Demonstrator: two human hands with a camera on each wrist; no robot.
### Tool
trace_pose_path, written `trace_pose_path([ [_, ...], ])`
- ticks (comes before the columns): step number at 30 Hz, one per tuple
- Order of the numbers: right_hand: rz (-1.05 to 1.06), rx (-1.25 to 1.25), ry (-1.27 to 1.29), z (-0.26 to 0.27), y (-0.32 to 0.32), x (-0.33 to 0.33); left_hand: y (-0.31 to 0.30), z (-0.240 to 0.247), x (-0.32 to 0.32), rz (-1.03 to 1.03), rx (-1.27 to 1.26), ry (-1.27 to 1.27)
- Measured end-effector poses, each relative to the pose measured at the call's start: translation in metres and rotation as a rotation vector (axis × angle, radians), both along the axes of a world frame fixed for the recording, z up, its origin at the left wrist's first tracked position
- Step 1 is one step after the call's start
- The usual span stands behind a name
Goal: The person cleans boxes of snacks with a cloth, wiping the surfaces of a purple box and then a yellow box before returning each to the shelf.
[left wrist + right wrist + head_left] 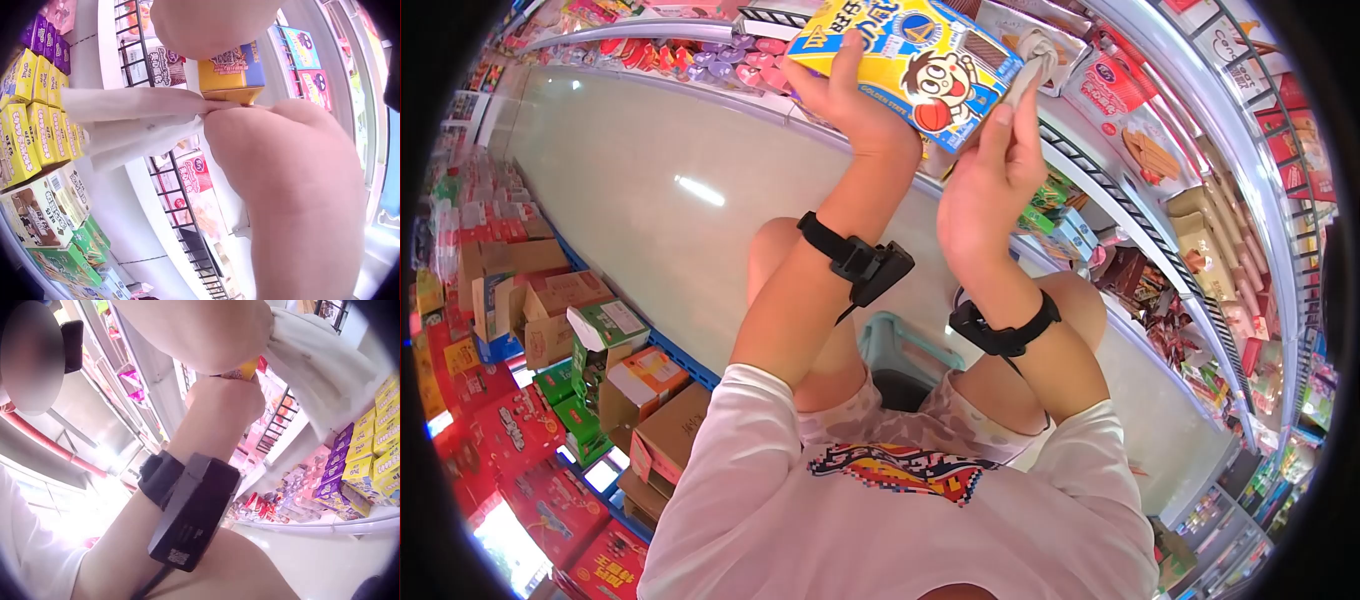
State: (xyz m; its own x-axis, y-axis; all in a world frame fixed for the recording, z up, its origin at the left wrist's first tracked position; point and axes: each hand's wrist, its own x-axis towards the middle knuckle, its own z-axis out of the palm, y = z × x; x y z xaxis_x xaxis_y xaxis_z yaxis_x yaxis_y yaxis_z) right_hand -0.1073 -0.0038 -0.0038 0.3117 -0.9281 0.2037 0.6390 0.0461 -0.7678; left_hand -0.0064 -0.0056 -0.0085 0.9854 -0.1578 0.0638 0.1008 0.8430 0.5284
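My left hand (865, 110) holds a blue and yellow snack box (945, 95) by its left side, thumb across the printed front. A cartoon face with a basketball is on that front. At the box's right edge my right hand (997, 185) pinches a pale grey cloth (1035, 58). In the left wrist view the cloth (134, 122) hangs in folds from the right hand (281, 144), close beside the box (231, 75). Only a yellow sliver of the box (248, 367) shows between the hands in the right wrist view.
Shelves with wire rails (1100, 180) hold many snack packs in front and to the right. Yellow boxes (47, 131) line a lower shelf. Opened cardboard cartons (635, 385) stand on a blue pallet at the left. A green stool (910, 345) is between the knees.
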Motion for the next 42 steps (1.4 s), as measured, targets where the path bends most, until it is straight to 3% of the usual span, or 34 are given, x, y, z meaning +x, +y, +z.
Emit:
trace_pose_path([
  [1, -0.004, 0.000, -0.002, -0.005, 0.004, 0.000, -0.001, -0.001, 0.003, -0.004, 0.000, -0.002],
  [3, 0.013, -0.081, 0.331, -0.020, 0.016, -0.005, -0.005, -0.002, 0.011, 0.095, -0.045, -0.027],
  [11, 0.041, -0.164, 0.452, -0.014, 0.041, -0.010, 0.006, 0.015, 0.033, 0.080, -0.058, 0.019],
  [13, 0.086, -0.216, 0.498, -0.017, 0.032, -0.021, 0.010, 0.013, 0.045, 0.115, -0.062, -0.017],
  [15, 0.298, -0.340, 0.682, -0.017, 0.014, -0.034, 0.016, 0.015, 0.051, 0.132, 0.021, -0.041],
  [17, 0.399, -0.221, 0.643, -0.011, -0.002, -0.041, 0.018, 0.014, 0.052, 0.125, -0.035, -0.063],
  [19, 0.303, 0.160, 0.578, -0.010, -0.019, -0.051, 0.021, 0.014, 0.048, -0.020, 0.049, -0.134],
  [20, 0.307, 0.156, 0.576, -0.012, -0.028, -0.053, 0.023, 0.014, 0.047, -0.072, 0.061, -0.177],
  [22, 0.032, 0.214, 0.270, -0.017, -0.044, -0.056, 0.029, 0.021, 0.036, -0.166, 0.049, -0.221],
  [25, -0.030, 0.316, 0.143, -0.011, -0.055, -0.062, 0.031, 0.029, 0.025, -0.322, 0.029, -0.313],
  [26, 0.101, 0.208, 0.120, -0.003, -0.059, -0.065, 0.035, 0.031, 0.020, -0.423, 0.056, -0.335],
  [27, 0.093, 0.214, 0.122, 0.007, -0.059, -0.066, 0.037, 0.034, 0.015, -0.523, 0.083, -0.357],
  [30, 0.408, 0.022, 0.149, 0.025, -0.061, -0.067, 0.036, 0.034, 0.008, -0.519, 0.087, -0.436],
  [35, 0.392, -0.090, 0.181, 0.020, -0.059, -0.058, 0.036, 0.032, 0.018, -0.582, 0.140, -0.514],
  [37, 0.355, -0.118, 0.189, 0.019, -0.059, -0.056, 0.035, 0.039, 0.019, -0.521, 0.325, -0.570],
  [40, 0.231, -0.289, 0.384, 0.017, -0.056, -0.055, 0.039, 0.032, 0.024, -0.557, 0.428, -0.672],
  [42, 0.125, -0.727, 0.586, 0.011, -0.047, -0.051, 0.045, 0.022, 0.026, -0.635, 0.527, -0.683],
])
